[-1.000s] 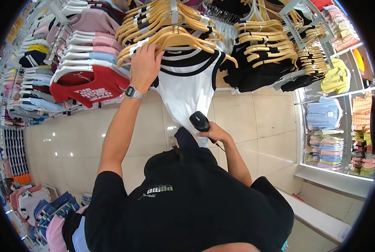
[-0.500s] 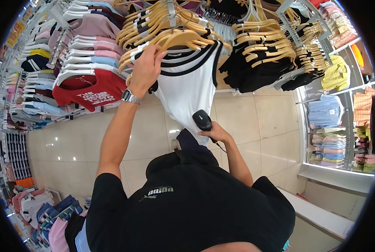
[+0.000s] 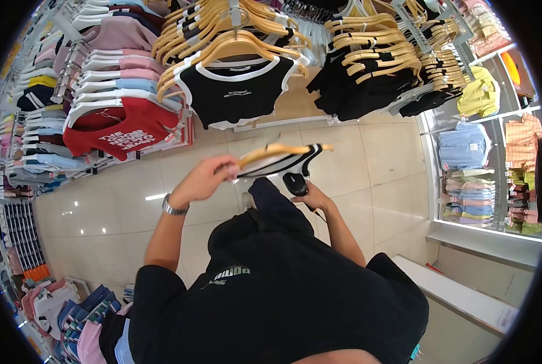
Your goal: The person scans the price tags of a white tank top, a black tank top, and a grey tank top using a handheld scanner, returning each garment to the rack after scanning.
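My left hand [image 3: 205,177], with a metal watch on its wrist, is closed on the left end of a wooden hanger [image 3: 275,149]. From that hanger hangs a white sleeveless top [image 3: 270,162] with black trim, seen nearly edge-on from above and off the rack. My right hand [image 3: 313,196] is wrapped round a corded black barcode scanner [image 3: 294,183], whose head is close beside the top. A black sleeveless top [image 3: 231,94] with white trim faces me on the rack, beyond my left hand.
A red printed shirt [image 3: 124,128] hangs on white hangers at the left. Black garments [image 3: 362,91] on wooden hangers fill the rack to the right. Shelving with a blue shirt [image 3: 463,147] stands far right, and folded clothes [image 3: 92,312] lie at lower left. Tiled floor [image 3: 128,209] lies between.
My left hand has drawn the white top on its hanger off the rack and toward me, uncovering the black top behind. The scanner stays in my right hand, lower by a little.
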